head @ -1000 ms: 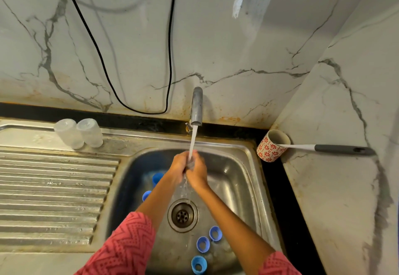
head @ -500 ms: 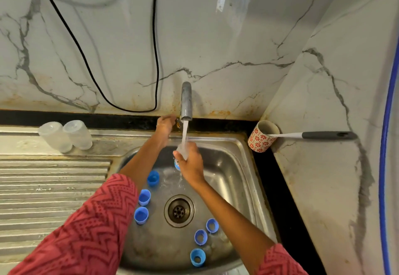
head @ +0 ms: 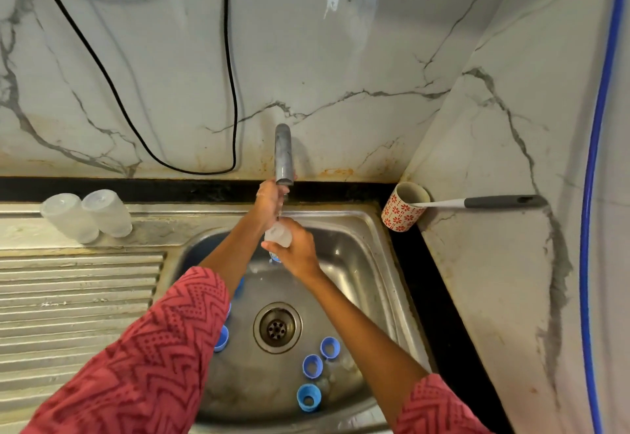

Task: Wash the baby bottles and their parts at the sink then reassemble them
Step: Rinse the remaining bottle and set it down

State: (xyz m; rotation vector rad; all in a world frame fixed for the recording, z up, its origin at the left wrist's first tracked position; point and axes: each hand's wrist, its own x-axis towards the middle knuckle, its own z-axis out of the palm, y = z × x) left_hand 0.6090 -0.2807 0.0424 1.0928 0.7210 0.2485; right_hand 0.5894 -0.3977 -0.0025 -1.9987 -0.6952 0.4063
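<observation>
My right hand (head: 296,253) grips a small clear bottle (head: 278,234) over the sink basin (head: 358,263), right under the tap spout (head: 284,154). My left hand (head: 269,200) reaches up behind the spout, fingers curled round the tap handle, which is mostly hidden. Only a thin trickle of water shows. Several blue screw rings lie in the basin: three right of the drain (head: 276,327), such as one ring (head: 312,365), and others partly hidden under my left sleeve, like the ring (head: 221,338). Two clear bottles (head: 70,217) (head: 107,212) stand upside down on the drainboard.
A red-flowered mug (head: 404,207) holding a grey-handled brush (head: 504,202) stands in the corner right of the sink. The ribbed drainboard (head: 78,297) lies to the left. A black cable (head: 231,92) hangs on the marble wall, and a blue hose (head: 593,161) runs down at the far right.
My left hand let go of the bottle and rose to the tap handle. The right hand keeps the bottle under the spout, and the water stream has thinned.
</observation>
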